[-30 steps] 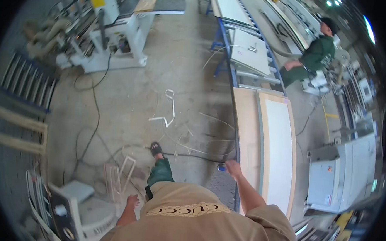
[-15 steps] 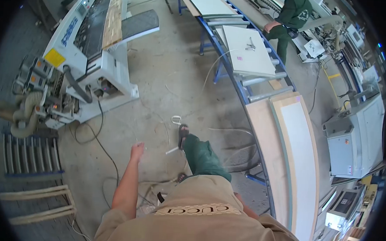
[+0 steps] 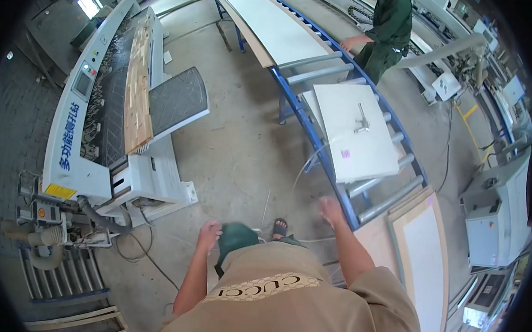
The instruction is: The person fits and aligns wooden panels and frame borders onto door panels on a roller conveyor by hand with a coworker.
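We hold our left hand point(image 3: 209, 235) curled shut; our right hand point(image 3: 331, 211), grip unclear, hangs beside the blue-framed metal roller conveyor point(image 3: 391, 200).

Two white panels point(image 3: 354, 143) lie flat, stacked slightly askew, on the blue-framed roller conveyor point(image 3: 390, 200).
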Tool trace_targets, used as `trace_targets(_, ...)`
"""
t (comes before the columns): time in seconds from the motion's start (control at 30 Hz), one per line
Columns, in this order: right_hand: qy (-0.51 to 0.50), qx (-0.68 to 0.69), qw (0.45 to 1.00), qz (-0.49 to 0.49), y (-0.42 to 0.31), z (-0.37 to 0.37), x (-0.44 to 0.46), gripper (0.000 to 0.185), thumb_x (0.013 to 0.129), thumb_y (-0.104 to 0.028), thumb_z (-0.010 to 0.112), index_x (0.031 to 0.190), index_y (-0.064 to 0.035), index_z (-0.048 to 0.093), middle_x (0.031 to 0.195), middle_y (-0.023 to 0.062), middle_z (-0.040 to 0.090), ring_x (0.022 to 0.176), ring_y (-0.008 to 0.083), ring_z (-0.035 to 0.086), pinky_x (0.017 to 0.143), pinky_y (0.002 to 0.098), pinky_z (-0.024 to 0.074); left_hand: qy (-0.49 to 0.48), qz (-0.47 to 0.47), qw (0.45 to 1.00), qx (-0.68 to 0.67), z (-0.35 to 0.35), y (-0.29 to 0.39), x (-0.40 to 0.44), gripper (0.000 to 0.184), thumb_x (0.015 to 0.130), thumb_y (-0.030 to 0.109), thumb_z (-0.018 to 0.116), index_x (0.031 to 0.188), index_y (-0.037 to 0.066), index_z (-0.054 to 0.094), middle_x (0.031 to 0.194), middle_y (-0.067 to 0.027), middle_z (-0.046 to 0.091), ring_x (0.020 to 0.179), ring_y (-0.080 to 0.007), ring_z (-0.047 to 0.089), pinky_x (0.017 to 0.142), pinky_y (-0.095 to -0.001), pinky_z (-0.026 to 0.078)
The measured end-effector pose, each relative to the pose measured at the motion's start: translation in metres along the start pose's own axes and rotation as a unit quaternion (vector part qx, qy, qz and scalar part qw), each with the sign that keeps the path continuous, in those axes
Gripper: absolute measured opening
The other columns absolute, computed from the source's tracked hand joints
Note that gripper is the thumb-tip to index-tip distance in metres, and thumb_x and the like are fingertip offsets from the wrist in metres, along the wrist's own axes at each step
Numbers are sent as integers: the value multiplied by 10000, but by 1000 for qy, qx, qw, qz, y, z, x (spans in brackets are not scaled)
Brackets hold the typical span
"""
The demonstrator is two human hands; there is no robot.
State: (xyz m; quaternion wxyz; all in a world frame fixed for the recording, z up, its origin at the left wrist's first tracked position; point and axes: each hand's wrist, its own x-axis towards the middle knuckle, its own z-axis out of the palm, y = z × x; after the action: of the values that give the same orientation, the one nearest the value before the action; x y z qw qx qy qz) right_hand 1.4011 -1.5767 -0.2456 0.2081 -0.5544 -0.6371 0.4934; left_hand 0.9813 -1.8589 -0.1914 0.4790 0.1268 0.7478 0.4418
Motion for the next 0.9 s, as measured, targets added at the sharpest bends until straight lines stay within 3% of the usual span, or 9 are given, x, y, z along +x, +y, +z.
trace_targets(0.37,-1,94,996,14,-141,27,237,367,984,-422,562,964,-71,669,718,2,608,609,98,561,552,254,447,-39,51,996,-63,42,242,274,252,983,248,585,1148,59,607,899,-35,646,735,-112,609,635,-252,491)
trace_targets(0.4,34,64,996,45,-99,49,250,416,970,-407,539,804,-42,650,658,84,610,628,191,600,587,356,471,-57,57,996,-44,50,266,314,242,985,230,580,1155,60,609,895,-36,650,719,-109,605,621,-249,484)
trace_targets(0.47,-22,-185,982,-35,-17,72,244,265,840,-218,647,1071,-92,614,945,159,620,902,392,596,739,513,469,-106,32,994,28,64,309,401,244,981,240,579,1136,56,626,906,-42,665,731,-123,619,650,-262,495)
trace_targets(0.5,101,-439,876,-171,-8,90,223,264,890,-286,571,773,-67,662,689,150,641,675,329,639,607,477,489,-129,12,990,56,76,328,435,246,980,245,579,1126,54,634,912,-46,673,737,-130,626,664,-268,500)
trace_targets(0.53,9,-227,962,152,67,112,198,165,833,-218,576,792,-99,682,778,169,672,795,316,671,683,505,515,-144,22,987,62,88,352,461,257,971,253,584,1119,50,639,914,-51,676,739,-137,629,676,-278,505)
trace_targets(0.57,-213,-336,877,269,-10,99,194,167,833,-188,563,848,-109,709,868,165,706,811,298,696,685,491,533,-160,31,984,74,95,376,489,267,963,261,589,1112,46,645,916,-56,679,742,-144,631,687,-288,510)
trace_targets(0.6,-118,-426,897,21,-15,106,166,222,877,-199,542,900,-57,711,883,171,721,749,258,722,623,410,565,-179,41,979,91,98,399,514,278,955,269,594,1104,41,650,918,-62,682,744,-151,634,699,-298,515)
trace_targets(0.77,148,158,876,430,-144,123,195,268,922,-203,575,943,43,678,818,168,705,695,213,707,584,326,556,-196,111,961,160,133,482,621,282,945,291,608,1081,47,652,893,-39,662,743,-127,617,675,-292,504)
trace_targets(0.9,175,187,913,317,-149,132,260,277,925,-213,580,974,45,671,831,142,700,691,203,687,578,316,540,-211,105,958,163,176,544,656,279,944,305,608,1060,55,646,872,-26,652,728,-118,610,646,-286,499)
